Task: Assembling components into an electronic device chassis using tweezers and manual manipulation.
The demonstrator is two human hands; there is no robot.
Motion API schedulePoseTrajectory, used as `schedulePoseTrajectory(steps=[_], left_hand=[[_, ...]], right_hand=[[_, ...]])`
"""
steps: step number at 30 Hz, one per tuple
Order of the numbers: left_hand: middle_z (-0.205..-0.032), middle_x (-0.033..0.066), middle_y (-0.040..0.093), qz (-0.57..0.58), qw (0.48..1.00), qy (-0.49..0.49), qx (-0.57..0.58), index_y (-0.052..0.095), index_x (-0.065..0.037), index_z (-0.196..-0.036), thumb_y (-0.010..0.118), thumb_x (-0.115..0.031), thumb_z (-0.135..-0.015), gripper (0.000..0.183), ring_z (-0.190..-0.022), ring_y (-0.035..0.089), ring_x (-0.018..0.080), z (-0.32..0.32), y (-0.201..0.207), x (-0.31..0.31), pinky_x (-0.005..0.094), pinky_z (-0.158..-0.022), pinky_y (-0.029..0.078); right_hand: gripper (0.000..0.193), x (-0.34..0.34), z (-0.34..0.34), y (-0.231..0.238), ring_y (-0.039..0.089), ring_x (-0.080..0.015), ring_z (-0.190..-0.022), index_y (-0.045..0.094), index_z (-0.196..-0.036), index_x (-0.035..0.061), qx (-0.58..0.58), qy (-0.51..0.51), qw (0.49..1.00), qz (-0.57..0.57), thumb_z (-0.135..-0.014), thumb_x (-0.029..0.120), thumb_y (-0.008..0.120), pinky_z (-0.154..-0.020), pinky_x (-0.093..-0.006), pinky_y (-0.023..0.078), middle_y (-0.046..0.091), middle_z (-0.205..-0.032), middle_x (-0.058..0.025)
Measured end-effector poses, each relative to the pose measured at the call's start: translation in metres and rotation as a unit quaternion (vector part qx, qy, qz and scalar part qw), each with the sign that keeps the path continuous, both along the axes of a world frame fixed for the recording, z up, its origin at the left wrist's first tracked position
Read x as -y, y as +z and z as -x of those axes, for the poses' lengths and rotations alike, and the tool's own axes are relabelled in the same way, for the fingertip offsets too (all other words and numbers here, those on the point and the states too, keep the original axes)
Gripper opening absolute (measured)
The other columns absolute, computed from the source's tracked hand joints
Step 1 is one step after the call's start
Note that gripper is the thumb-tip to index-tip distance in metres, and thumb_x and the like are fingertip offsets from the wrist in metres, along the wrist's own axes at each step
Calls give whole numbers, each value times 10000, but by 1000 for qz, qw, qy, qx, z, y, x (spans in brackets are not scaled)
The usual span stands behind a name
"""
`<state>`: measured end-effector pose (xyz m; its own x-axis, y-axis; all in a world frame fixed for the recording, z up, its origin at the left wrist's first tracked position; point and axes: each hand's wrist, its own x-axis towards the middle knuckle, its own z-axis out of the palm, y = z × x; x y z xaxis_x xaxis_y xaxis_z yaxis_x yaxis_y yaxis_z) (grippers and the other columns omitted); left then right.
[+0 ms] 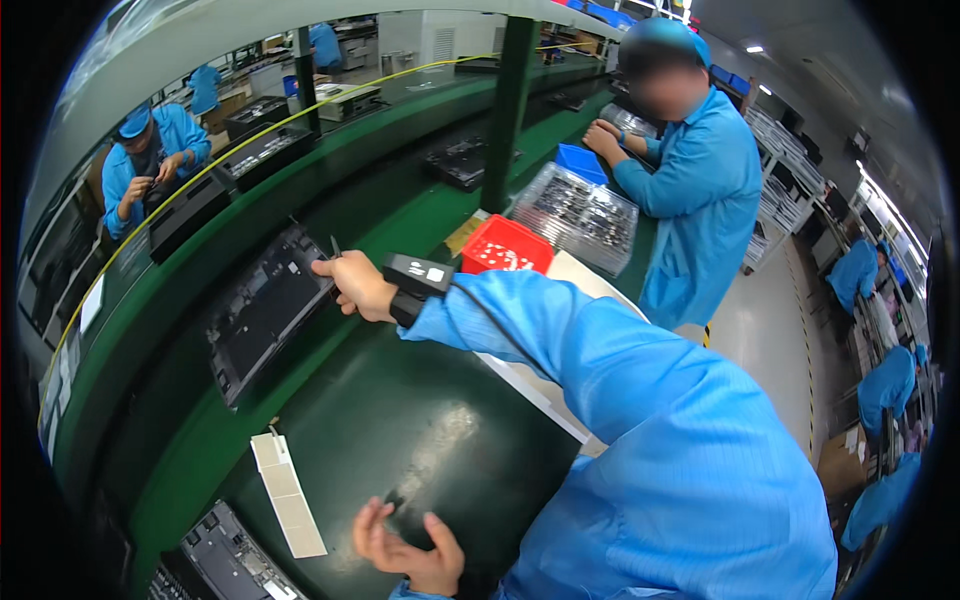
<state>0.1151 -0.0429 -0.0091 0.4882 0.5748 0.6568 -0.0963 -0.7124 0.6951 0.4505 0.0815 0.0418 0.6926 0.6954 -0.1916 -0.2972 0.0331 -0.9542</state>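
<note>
My right hand (pixel 358 285) reaches far out to the left, its fingers closed at the right edge of a dark laptop casing (pixel 262 310). The casing lies tilted over the green belt with its inner side showing. A thin pointed metal tool (pixel 335 244) sticks up out of the same hand; its lower part is hidden. Near the front edge, my left hand (pixel 412 552) hovers over the dark green bench (pixel 440 410), palm up, fingers spread and holding nothing. A cream strip of card or adhesive sheet (pixel 288 490) lies left of it.
Another laptop casing (pixel 240 560) rests at the lower left. A red tray with small white pieces (pixel 505 245) and a clear tray of parts (pixel 577 215) stand beyond my right arm. A green post (pixel 508 115) rises behind. A co-worker in blue (pixel 690 170) stands at the right.
</note>
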Motion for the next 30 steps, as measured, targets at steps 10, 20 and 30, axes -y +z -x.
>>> schedulePoseTrajectory(steps=[10, 20, 30], left_hand=[[-1398, 245, 326, 51, 997, -41, -31, 252, 12, -1405, 644, 47, -849, 681, -1189, 512, 381, 2, -9, -14, 460, -962, 490], [-1333, 241, 452, 103, 986, -23, -132, 287, 43, -1407, 623, 11, -879, 627, -1189, 514, 338, 7, -6, -13, 418, -975, 460], [-1280, 237, 520, 153, 971, -89, -158, 295, 32, -1399, 634, 38, -881, 619, -1158, 532, 318, 6, -10, -15, 420, -1002, 419]], right_hand=[[399, -125, -39, -72, 650, -263, -632, 706, -971, 50, 301, -70, 917, 252, -925, 436, 619, -558, -401, 509, 649, -768, -149], [217, -53, -219, -59, 690, -295, -825, 764, -981, 135, 702, 241, 669, -44, -854, 274, 655, -735, -392, 574, 703, -874, -94], [386, 29, -382, 4, 650, -331, -1188, 712, -1229, 101, 464, 4, 594, 657, -880, 237, 619, -983, -469, 522, 661, -1310, -148]])
